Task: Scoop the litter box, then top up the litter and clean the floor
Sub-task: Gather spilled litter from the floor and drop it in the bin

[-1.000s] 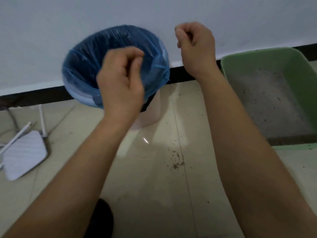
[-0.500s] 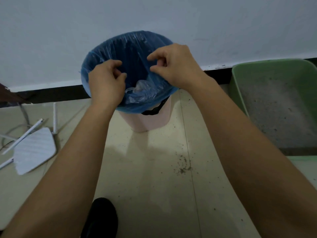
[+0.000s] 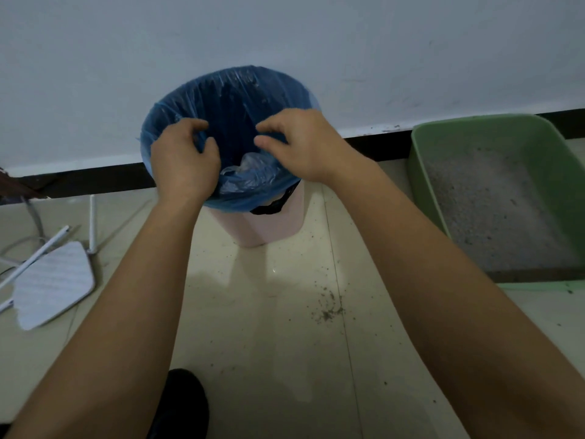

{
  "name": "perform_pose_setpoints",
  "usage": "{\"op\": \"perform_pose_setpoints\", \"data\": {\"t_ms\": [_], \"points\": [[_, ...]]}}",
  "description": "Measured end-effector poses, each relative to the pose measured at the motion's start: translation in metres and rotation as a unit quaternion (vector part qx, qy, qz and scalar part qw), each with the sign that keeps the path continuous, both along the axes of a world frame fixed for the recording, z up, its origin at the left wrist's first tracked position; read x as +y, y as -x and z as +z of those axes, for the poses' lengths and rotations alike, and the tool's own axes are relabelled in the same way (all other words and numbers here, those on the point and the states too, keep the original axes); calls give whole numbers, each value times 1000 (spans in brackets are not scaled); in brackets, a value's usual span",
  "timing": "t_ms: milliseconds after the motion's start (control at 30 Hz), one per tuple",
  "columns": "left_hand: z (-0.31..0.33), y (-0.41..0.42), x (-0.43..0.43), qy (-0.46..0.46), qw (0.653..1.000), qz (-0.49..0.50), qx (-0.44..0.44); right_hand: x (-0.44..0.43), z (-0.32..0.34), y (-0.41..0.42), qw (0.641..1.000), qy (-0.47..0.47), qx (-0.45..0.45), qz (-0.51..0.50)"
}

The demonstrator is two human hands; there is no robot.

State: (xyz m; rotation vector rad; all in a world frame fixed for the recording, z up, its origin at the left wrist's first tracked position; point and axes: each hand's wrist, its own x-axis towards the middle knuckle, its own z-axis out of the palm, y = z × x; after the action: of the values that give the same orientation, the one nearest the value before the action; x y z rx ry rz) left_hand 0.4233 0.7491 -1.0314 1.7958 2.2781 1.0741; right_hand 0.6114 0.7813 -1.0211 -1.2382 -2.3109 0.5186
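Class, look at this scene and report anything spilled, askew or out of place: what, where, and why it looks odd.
Dark litter crumbs lie scattered on the floor in front of the pink bin, left of the green litter box: a spill not yet swept. The left hand grips the blue liner.

White painted wall [image 3: 316, 33] fills 12 o'clock, with faint scuffs toward 2. Black skirting strip [image 3: 88, 180] runs along its foot from 9 to 3 o'clock. At 8 o'clock lies a flat white router-like device [image 3: 53, 285], its thin white antennas [image 3: 91, 223] splayed at angles. Grey cable [image 3: 33, 217] loops just beside it. Brown corner [image 3: 12, 185] at far 9 o'clock, unidentifiable. Dark shoe toe [image 3: 182, 403] at 7 o'clock.
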Motion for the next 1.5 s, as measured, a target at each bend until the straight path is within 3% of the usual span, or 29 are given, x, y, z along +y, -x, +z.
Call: {"op": "perform_pose_setpoints", "data": {"t_ms": [100,167,233,333,400,467,533,600,700,800,933,1133,1367,1500], "points": [[1,-8,-4,-1,1000,1,-11,-14,-21,-11,997,-41,-61,16],[0,-10,-5,-14,1000,0,-25,-22,-38,-22,992,-86,-92,-29],[-2,-12,-6,-14,1000,-6,-21,-29,-55,-37,990,-101,-63,-72],[-2,-18,-9,-43,999,-1,-18,-42,-93,-64,990,29,1,-140],[1,-34,-13,-127,991,-25,-18,-51,-127,-86,978,109,-62,-168],[0,-62,-20,-232,967,-105,-14,-68,-162,-105,964,159,-139,-160],[-10,-94,-34,-278,940,-199,-12,-86,-190,-116,954,193,-167,-156],[-34,-115,-49,-239,934,-266,-16,-102,-209,-121,950,200,-171,-168],[-102,-110,-72,-72,949,-305,-18,-113,-224,-112,949,205,-179,-161],[-175,-75,-98,98,958,-270,19,-104,-229,-90,950,217,-190,-119],[-214,-32,-122,209,946,-234,80,-71,-234,-59,955,200,-210,-59],[-222,-15,-119,232,948,-195,95,-55,-243,-35,950,205,-234,25],[-236,-35,-93,209,948,-230,67,-153,-250,-63,952,175,-220,118],[-248,-48,-87,207,926,-298,107,-177,-248,-89,973,148,-170,53]]}}
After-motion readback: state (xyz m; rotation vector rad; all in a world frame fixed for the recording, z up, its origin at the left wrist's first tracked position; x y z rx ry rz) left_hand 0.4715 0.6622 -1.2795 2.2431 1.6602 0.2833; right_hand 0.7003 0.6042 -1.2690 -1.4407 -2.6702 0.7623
